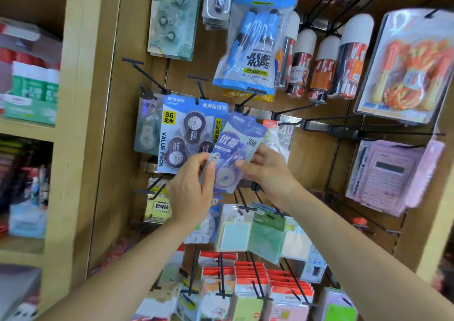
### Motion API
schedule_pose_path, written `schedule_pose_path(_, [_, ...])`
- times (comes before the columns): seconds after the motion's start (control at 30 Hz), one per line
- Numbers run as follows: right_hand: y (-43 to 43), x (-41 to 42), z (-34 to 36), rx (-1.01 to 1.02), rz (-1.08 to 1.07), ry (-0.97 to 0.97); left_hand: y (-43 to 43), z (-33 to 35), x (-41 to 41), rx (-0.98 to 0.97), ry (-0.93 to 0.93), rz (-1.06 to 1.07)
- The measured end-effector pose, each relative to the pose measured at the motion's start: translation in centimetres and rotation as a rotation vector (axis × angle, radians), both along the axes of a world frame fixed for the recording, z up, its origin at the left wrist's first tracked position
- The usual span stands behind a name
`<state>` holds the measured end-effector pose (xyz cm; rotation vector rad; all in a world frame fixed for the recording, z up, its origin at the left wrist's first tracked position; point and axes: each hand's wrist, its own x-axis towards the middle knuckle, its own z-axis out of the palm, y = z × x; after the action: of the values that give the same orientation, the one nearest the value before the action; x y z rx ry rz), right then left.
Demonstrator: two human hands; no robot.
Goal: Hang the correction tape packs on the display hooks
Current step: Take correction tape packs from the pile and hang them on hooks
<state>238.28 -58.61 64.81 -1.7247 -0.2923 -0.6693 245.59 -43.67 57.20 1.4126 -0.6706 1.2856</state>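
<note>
Both hands are reaching up to a tan pegboard display wall (314,163) that is filling the view, studded with black wire hooks. The left hand (190,193) and the right hand (266,171) are pinching a pale blue correction tape pack (234,149) between them, fingers and thumbs closing on its lower edges, left at 8 o'clock of the pack and right at 4 o'clock. The pack is tilting to the right, its top corner sitting just at the tip of a black display hook (245,101) at its 12 o'clock; whether the hole is already on the hook is not clear. Touching the pack at 9 o'clock, a blue "VALUE PACK" card of three correction tapes (181,129) is hanging. At 12 o'clock higher up, a blue jump rope bag (253,50) is hanging, with white-capped canisters (326,60) at 2 o'clock. A pink calculator pack (388,173) is hanging at 3 o'clock, sticky-note packs (248,232) at 6 o'clock. At far 9 o'clock, wooden shelves (56,129) are holding blurred boxed stock.
</note>
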Motion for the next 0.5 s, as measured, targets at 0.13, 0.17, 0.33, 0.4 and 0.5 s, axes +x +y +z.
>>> schedule_pose_path(0.13, [-1.1,-2.1,0.6,0.033,-0.093,-0.092,3.6,0.2,0.9,0.114,-0.205,0.131])
schedule_pose_path(0.17, [-1.5,-2.6,0.8,0.014,-0.126,-0.097,4.6,0.3,1.4,0.183,-0.236,0.158])
schedule_pose_path(0.33, [-2.7,-3.7,1.1,-0.111,-0.242,-0.103,6.7,1.7,1.3,0.756,-0.114,0.24])
schedule_pose_path(0.4, [-2.6,-4.0,0.9,-0.134,-0.245,-0.1,6.9,2.7,1.1,0.965,-0.016,0.229])
schedule_pose_path(0.5, [-2.2,-4.2,0.6,-0.163,-0.228,-0.088,7.2,4.2,1.8,1.165,0.15,0.018])
